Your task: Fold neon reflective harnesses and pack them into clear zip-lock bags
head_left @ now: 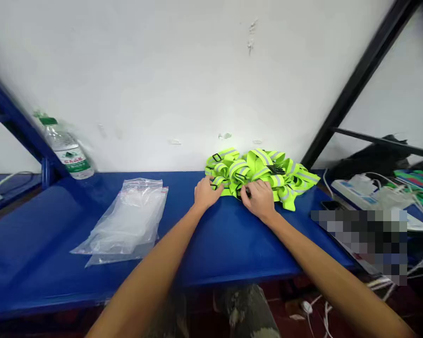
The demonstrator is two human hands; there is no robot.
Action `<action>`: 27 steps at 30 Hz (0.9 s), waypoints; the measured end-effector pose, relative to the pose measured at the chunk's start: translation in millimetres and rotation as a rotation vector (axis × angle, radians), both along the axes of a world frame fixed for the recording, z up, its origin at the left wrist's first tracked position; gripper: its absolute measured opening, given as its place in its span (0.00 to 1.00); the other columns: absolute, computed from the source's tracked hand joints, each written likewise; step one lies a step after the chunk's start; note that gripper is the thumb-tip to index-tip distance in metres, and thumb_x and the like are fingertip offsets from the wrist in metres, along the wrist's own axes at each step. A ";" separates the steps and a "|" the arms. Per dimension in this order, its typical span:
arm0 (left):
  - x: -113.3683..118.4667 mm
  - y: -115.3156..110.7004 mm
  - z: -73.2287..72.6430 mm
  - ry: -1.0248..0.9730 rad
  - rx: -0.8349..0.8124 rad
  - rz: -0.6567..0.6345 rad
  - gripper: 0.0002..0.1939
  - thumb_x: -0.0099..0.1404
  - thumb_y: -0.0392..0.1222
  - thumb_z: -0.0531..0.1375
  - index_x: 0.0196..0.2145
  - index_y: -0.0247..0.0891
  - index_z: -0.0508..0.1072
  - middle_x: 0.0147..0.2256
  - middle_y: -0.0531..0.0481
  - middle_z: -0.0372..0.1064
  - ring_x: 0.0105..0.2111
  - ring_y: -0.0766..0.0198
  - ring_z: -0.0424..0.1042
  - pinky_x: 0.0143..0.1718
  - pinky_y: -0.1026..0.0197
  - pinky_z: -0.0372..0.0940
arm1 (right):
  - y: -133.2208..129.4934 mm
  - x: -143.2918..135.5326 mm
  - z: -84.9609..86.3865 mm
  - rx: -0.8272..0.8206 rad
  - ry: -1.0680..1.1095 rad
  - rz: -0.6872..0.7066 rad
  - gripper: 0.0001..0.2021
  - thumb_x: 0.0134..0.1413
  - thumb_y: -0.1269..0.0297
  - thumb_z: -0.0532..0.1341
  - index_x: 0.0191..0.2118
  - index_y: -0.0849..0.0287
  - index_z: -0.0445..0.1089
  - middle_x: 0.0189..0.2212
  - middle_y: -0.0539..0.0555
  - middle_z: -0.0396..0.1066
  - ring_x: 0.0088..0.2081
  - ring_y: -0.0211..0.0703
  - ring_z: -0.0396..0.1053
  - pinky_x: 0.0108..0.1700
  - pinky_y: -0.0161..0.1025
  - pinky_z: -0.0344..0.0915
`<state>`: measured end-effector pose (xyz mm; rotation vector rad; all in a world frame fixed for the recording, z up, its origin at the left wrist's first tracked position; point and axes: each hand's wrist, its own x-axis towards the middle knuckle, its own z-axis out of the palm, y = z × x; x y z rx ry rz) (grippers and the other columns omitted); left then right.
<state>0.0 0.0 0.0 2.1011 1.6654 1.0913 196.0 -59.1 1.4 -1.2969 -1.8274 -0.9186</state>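
Observation:
A tangled pile of neon yellow-green straps (pixel 264 164) with grey reflective stripes and black buckles lies on the blue table (pixel 225 239) against the wall. At the pile's left front edge, my left hand (pixel 207 191) has its fingers curled on a strap beside a black buckle. My right hand (pixel 259 197) is closed at the front middle of the pile, its fingertips on a strap and a small black part. To the left lies a stack of clear plastic zip bags (pixel 130 218), touched by neither hand.
A water bottle (pixel 72 155) with a green cap leans at the back left by a blue frame post. On the right are a black post (pixel 359 80), a white power strip (pixel 354 192), cables and a partly pixelated flat item.

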 end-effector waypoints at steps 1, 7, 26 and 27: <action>-0.3 -0.7 0.8 -0.010 0.031 0.014 0.22 0.60 0.54 0.61 0.47 0.37 0.71 0.41 0.44 0.74 0.43 0.55 0.72 0.46 0.55 0.65 | -0.5 0.2 0.2 -0.010 -0.007 0.008 0.12 0.62 0.64 0.56 0.27 0.58 0.68 0.23 0.53 0.70 0.31 0.46 0.65 0.38 0.42 0.54; -4.8 -5.0 6.4 -0.095 0.099 0.073 0.08 0.64 0.45 0.57 0.33 0.38 0.73 0.32 0.48 0.74 0.35 0.61 0.72 0.39 0.61 0.65 | 0.0 4.4 10.3 -0.050 0.087 -0.055 0.12 0.62 0.63 0.54 0.29 0.58 0.71 0.26 0.56 0.72 0.35 0.48 0.65 0.40 0.43 0.56; -1.1 -10.8 7.0 0.024 0.186 0.002 0.09 0.67 0.43 0.56 0.43 0.39 0.69 0.34 0.48 0.73 0.38 0.58 0.71 0.40 0.58 0.63 | 19.1 4.5 73.3 -0.548 0.265 -0.390 0.19 0.51 0.75 0.54 0.46 0.61 0.75 0.44 0.64 0.74 0.47 0.57 0.70 0.43 0.45 0.62; -0.9 -11.3 7.2 0.029 0.194 0.001 0.09 0.67 0.44 0.56 0.43 0.39 0.69 0.34 0.48 0.72 0.38 0.58 0.71 0.40 0.58 0.63 | 19.8 7.7 77.5 -0.543 0.306 -0.355 0.20 0.49 0.74 0.54 0.47 0.61 0.75 0.45 0.63 0.74 0.47 0.56 0.70 0.42 0.44 0.62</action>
